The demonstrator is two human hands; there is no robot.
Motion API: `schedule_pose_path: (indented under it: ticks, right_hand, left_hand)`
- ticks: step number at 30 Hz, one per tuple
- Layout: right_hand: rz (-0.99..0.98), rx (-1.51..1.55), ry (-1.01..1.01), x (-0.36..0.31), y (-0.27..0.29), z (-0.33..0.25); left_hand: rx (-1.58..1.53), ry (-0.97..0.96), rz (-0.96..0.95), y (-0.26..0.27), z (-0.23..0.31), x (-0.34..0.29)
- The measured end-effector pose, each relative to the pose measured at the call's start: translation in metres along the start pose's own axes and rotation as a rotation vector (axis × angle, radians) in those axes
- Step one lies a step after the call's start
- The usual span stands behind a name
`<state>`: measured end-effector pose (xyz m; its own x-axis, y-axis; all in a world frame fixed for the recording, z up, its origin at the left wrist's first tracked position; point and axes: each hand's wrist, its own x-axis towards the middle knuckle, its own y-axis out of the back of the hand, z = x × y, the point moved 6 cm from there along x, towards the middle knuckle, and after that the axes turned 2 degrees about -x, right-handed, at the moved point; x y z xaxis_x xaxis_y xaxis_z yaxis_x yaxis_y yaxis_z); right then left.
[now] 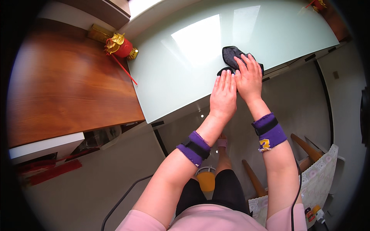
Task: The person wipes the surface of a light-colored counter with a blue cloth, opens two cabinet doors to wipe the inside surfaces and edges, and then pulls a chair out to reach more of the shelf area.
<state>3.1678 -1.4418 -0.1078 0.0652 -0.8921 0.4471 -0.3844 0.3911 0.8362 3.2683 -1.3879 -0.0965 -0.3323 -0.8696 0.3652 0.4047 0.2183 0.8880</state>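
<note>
Black cloth (232, 56) lies on the pale glass tabletop (169, 90), close to its near edge. A smaller black portion (224, 71) shows just beyond the left fingertips; whether it joins the larger part under the hands cannot be told.

Left hand (223, 96): flat, palm down, fingers extended and pressed together, tips at the smaller portion. Right hand (249, 79): palm down, fingers slightly spread over the larger part; no pinch visible. The hands lie side by side, thumb sides adjoining.

Handling (judged): light, limp, soft, not fragile; likely to wrinkle or fold under a push. The smooth glass probably lets it slide, so flat pressure should steady it. Best hold: a thumb-and-finger pinch on the exposed far-left rim, with the other palm bracing the rest.

Surface: glossy, pale green-white, with bright window-like reflections beyond the cloth. Adjoining on the left, a brown wooden top (69, 84) carries a red-and-gold ornament (122, 47), a thin red stick (125, 70) pointing from it toward the glass.

Room: grey floor (115, 169); a round orange-yellow seat (206, 181) below, between the legs; at lower right, a pale patterned cover (320, 177) beside wooden legs (254, 179). Purple bands (194, 148) circle both forearms near the wrists.
</note>
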Motion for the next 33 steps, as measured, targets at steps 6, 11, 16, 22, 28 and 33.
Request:
schedule_pose_path:
  ticks: [6, 11, 16, 22, 28, 33]
  right_hand:
    - [0.031, 0.150, 0.051, -0.032, -0.018, -0.104]
    - [0.053, 0.286, 0.144, -0.062, -0.033, -0.196]
    - [0.101, 0.560, 0.238, -0.093, -0.046, -0.265]
    - [-0.018, 1.122, 0.006, -0.182, -0.064, -0.295]
    - [-0.240, 1.385, -0.755, -0.300, -0.184, -0.253]
    - [-0.254, 1.382, -0.704, -0.316, -0.258, -0.226]
  left_hand:
    - [0.055, 0.058, 0.073, 0.051, -0.069, -0.061]
    - [0.093, 0.067, 0.081, 0.102, -0.126, -0.134]
    - [-0.008, 0.081, 0.146, 0.136, -0.165, -0.203]
    - [-0.335, 0.201, 0.162, 0.135, -0.181, -0.312]
    - [-0.549, 0.227, 0.188, 0.040, -0.213, -0.367]
    - [-0.641, 0.261, 0.359, -0.017, -0.255, -0.374]
